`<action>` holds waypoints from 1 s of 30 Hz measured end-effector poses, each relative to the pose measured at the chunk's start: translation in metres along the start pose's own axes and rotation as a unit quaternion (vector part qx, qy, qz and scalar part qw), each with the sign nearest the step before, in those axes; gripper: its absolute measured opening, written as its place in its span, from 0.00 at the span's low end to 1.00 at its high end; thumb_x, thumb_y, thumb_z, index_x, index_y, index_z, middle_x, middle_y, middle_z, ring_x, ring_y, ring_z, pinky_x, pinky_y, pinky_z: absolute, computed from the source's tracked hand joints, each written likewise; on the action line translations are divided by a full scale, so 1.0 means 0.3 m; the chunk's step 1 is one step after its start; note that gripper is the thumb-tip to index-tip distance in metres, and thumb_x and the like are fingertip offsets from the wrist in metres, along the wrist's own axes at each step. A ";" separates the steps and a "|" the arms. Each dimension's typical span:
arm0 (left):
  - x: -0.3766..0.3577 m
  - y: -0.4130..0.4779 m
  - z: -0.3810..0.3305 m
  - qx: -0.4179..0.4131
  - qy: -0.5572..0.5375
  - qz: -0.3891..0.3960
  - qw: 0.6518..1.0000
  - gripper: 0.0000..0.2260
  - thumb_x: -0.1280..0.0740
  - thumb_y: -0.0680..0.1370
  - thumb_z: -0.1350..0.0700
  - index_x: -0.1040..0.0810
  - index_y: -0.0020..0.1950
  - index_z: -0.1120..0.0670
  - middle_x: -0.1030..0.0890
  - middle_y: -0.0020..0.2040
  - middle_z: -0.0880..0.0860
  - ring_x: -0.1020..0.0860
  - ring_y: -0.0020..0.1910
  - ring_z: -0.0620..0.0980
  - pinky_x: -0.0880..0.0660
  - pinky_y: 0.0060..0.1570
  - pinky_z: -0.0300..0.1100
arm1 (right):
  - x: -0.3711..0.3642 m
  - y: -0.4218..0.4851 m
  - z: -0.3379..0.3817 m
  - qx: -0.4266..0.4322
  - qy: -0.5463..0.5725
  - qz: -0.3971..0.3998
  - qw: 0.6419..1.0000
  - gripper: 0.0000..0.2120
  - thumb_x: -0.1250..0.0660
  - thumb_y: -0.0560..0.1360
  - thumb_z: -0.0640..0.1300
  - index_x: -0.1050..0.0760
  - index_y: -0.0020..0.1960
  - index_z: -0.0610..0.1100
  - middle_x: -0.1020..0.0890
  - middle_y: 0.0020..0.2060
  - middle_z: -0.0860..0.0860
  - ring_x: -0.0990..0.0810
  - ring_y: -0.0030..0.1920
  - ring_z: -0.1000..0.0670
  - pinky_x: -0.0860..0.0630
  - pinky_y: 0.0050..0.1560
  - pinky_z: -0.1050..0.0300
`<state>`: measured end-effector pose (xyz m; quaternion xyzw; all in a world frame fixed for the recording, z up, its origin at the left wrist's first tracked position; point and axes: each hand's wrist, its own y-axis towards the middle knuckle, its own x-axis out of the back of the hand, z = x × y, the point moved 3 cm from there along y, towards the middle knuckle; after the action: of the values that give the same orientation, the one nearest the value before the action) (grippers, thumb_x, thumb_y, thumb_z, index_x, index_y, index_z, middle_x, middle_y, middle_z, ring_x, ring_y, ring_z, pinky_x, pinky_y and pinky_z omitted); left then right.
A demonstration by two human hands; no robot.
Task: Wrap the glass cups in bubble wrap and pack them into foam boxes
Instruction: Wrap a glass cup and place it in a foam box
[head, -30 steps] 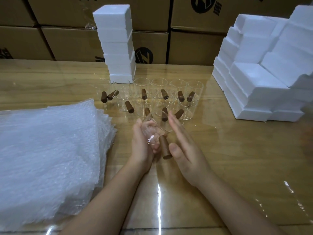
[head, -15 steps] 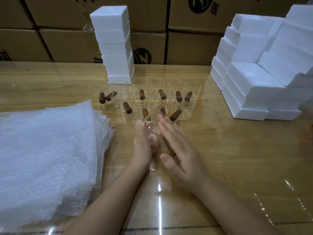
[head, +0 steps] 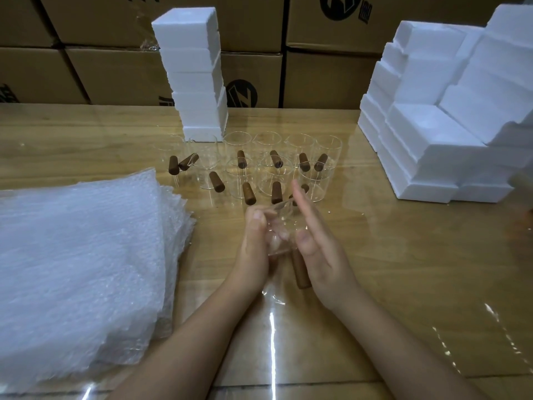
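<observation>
Holding the glass cup (head: 278, 229) between both hands is the relation on which the coming move depends. The cup is gripped by the left hand (head: 253, 243), whose thumb and fingers are curled round its wall. The right hand (head: 320, 252) is laid against the opposite side with fingers straight and nothing clasped. The cup is tilted, its mouth apparently turned away from the person. Its wooden handle (head: 300, 269) points back toward the wrists, low between the two hands.

The bubble wrap (head: 80, 255) is stacked to the left of the left hand, which is the nearer one. Nothing is seen on the table (head: 403, 269) between that hand and the stack, so a leftward transfer is judged unobstructed.

The remaining cups (head: 259, 168) are grouped just beyond the fingertips and are judged liable to be struck by any forward sweep. The foam boxes (head: 432, 134) are piled well to the right of the right hand. A foam tower (head: 196, 73) is set beyond the cups, and cardboard cartons (head: 317, 76) are stacked behind.
</observation>
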<state>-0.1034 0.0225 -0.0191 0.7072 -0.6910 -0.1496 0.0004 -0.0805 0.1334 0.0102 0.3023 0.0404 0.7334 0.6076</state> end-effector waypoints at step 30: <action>0.003 0.006 -0.017 0.011 0.026 0.020 0.999 0.16 0.45 0.75 0.45 0.28 0.53 0.55 0.18 0.38 0.43 0.21 0.33 0.38 0.27 0.29 0.30 | 0.004 -0.001 -0.039 -0.015 -0.049 -0.004 0.999 0.24 0.44 0.75 0.59 0.43 0.70 0.61 0.32 0.67 0.58 0.31 0.62 0.66 0.34 0.59 0.72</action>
<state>-0.1040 0.0205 -0.0141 0.6967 -0.7065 -0.1237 0.0136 -0.0862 0.1382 0.0010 0.3284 0.0011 0.7162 0.6159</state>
